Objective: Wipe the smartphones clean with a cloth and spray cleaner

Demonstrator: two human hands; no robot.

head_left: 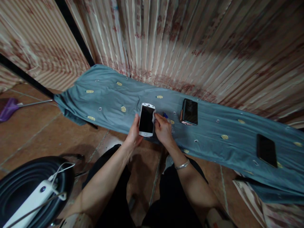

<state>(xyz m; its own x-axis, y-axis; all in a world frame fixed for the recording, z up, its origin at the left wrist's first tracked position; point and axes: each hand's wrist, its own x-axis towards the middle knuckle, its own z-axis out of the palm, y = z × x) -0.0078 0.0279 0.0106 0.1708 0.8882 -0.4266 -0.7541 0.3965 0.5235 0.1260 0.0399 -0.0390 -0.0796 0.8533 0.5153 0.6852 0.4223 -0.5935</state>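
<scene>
A white smartphone (146,119) with a dark screen is held up near the front edge of the cloth-covered surface. My left hand (134,131) grips it along its left side and lower corner, thumb on the edge. At the phone's right edge my right hand (163,126) pinches a small whitish wipe or cloth (154,116), which touches the phone. Just beyond my right hand lies a small blue object (165,115), partly hidden by the fingers. Right of it, a small stack of phones (190,111) rests on the cloth.
The blue-green patterned cloth (109,98) covers a long, low surface. Another dark phone (266,150) lies at its right. Behind hangs a pleated curtain (166,41). A coiled black hose or cable (64,180) and a white power strip (30,205) are at lower left.
</scene>
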